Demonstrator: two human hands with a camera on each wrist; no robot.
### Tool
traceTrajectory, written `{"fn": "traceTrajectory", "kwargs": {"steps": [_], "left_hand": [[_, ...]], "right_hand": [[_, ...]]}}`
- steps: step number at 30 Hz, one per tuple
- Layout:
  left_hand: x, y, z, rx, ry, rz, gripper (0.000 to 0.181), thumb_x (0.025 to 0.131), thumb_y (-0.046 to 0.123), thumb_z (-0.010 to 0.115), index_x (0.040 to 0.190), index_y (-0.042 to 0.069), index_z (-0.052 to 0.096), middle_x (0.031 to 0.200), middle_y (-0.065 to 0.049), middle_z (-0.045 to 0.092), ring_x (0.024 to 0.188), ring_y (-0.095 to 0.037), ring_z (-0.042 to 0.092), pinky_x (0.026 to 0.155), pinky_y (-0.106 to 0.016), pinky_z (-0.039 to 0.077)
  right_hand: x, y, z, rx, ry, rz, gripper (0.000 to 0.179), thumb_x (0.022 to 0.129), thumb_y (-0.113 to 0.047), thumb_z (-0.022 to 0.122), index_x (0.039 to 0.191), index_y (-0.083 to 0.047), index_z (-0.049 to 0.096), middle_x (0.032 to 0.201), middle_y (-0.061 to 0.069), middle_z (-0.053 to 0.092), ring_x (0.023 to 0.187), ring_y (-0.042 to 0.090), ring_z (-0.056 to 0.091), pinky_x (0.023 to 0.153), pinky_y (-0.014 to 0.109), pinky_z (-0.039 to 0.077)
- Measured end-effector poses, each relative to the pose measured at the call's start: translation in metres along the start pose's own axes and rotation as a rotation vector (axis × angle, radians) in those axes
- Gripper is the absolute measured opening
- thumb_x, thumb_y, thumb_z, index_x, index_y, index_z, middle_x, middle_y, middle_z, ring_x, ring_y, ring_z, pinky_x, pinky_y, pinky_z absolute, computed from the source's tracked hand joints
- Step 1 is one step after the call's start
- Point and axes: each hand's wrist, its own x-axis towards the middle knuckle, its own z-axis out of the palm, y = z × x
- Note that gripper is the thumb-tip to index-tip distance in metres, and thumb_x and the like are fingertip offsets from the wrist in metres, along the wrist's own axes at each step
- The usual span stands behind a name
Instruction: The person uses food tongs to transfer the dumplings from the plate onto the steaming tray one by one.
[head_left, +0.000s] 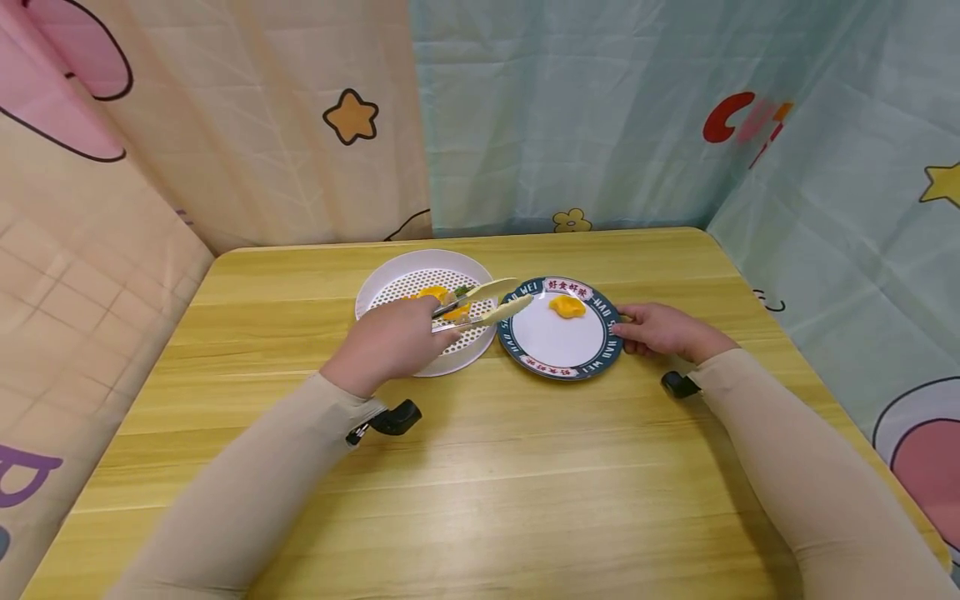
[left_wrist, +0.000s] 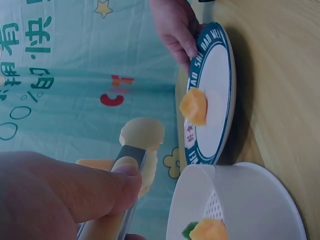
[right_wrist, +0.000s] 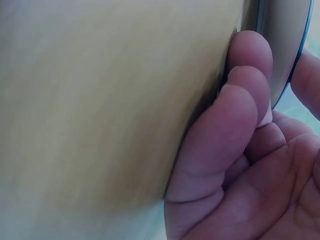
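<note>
My left hand grips a pair of tongs with cream-coloured tips. The tips stand apart with nothing between them, above the gap between basket and plate. Below them is a white perforated basket holding orange dumpling-shaped pieces and something green. To its right lies a round plate with a dark teal patterned rim. One orange dumpling-shaped piece sits on the plate's upper part. At the plate's right edge my right hand pinches the rim, thumb on top and fingers curled beneath.
Everything stands on a wood-grain table, near its far edge. Printed curtains hang behind and along both sides. A black wrist-camera mount sticks out under my left wrist, close above the table.
</note>
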Motion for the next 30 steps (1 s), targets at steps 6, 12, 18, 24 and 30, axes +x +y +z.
{"fn": "traceTrajectory", "kwargs": {"steps": [6,12,18,24,30], "left_hand": [[0.019,0.017,0.007,0.013,-0.022,0.026,0.05,0.103,0.058,0.057,0.126,0.015,0.064,0.109,-0.004,0.071,0.097,-0.026,0.067,0.079,-0.046,0.055],[0.034,0.03,0.012,0.03,-0.062,0.004,0.056,0.102,0.061,0.055,0.135,0.017,0.062,0.124,-0.004,0.071,0.108,-0.025,0.067,0.082,-0.048,0.055],[0.049,0.036,0.019,0.02,-0.118,-0.012,0.052,0.102,0.058,0.056,0.133,0.017,0.063,0.12,-0.001,0.07,0.101,-0.023,0.066,0.078,-0.045,0.055],[0.059,0.041,0.022,0.01,-0.14,-0.001,0.059,0.103,0.059,0.057,0.14,0.014,0.06,0.125,-0.002,0.068,0.099,-0.023,0.065,0.08,-0.043,0.056],[0.066,0.043,0.025,0.013,-0.146,-0.002,0.057,0.103,0.058,0.056,0.137,0.012,0.061,0.12,-0.003,0.068,0.097,-0.024,0.064,0.083,-0.042,0.054]], "right_hand": [[0.0,-0.001,0.0,-0.001,-0.004,0.007,0.064,0.11,-0.032,0.056,0.163,-0.004,0.033,0.084,0.005,0.063,0.073,0.02,0.055,0.067,0.029,0.047],[0.0,-0.001,-0.001,-0.013,-0.008,-0.004,0.064,0.111,-0.031,0.056,0.163,-0.003,0.033,0.083,0.004,0.062,0.072,0.02,0.054,0.066,0.029,0.046],[0.001,0.0,-0.001,-0.01,-0.01,-0.004,0.064,0.11,-0.032,0.056,0.163,-0.004,0.033,0.083,0.004,0.063,0.072,0.02,0.054,0.066,0.029,0.047],[0.002,0.001,-0.002,-0.011,-0.013,-0.009,0.064,0.111,-0.031,0.055,0.163,-0.004,0.031,0.082,0.004,0.063,0.07,0.019,0.054,0.065,0.028,0.046],[0.001,-0.001,-0.003,-0.009,-0.017,-0.013,0.065,0.111,-0.032,0.055,0.164,-0.004,0.03,0.082,0.004,0.063,0.071,0.02,0.054,0.065,0.029,0.047]]}}
